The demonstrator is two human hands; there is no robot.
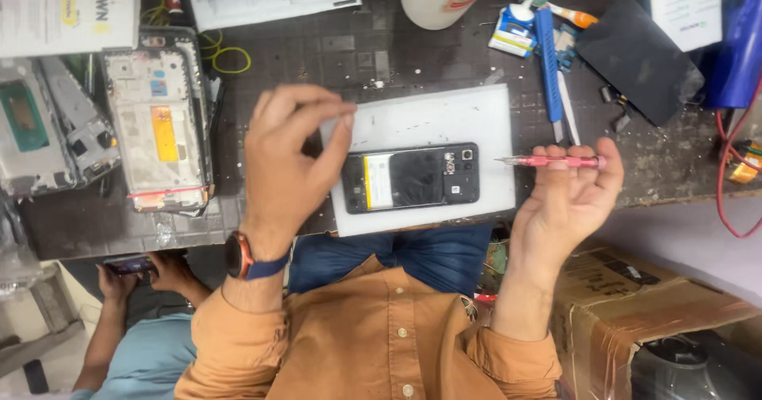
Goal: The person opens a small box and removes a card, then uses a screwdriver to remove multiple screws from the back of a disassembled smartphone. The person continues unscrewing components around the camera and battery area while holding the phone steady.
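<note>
Head view: an opened phone [412,177] lies back-up on a white mat [429,122], its rear cover already off, so the battery with its yellow-and-white label and the dark inner plate show. Whether screws remain in it is too small to tell; nothing looks lifted out of the body yet, so the strip-down seems only partly done.

The left hand [290,162] hovers just left of the phone, thumb and forefinger pinched together at the tips as if on something tiny; what, if anything, sits between them cannot be told. The right hand [567,198] is raised just right of the mat, palm up, its fingers curled around a thin pink screwdriver [549,162] with the tip pointing toward the phone.

Left of the left hand lies a bare phone frame [159,122] with a yellow rectangular sticker. Beyond it, at the far corner, is a white box [67,11] with printing. Beyond the right hand stand a blue-and-white glue bottle [514,28] and a white card [686,3]. Below the right hand sits a taped brown carton [635,305].
</note>
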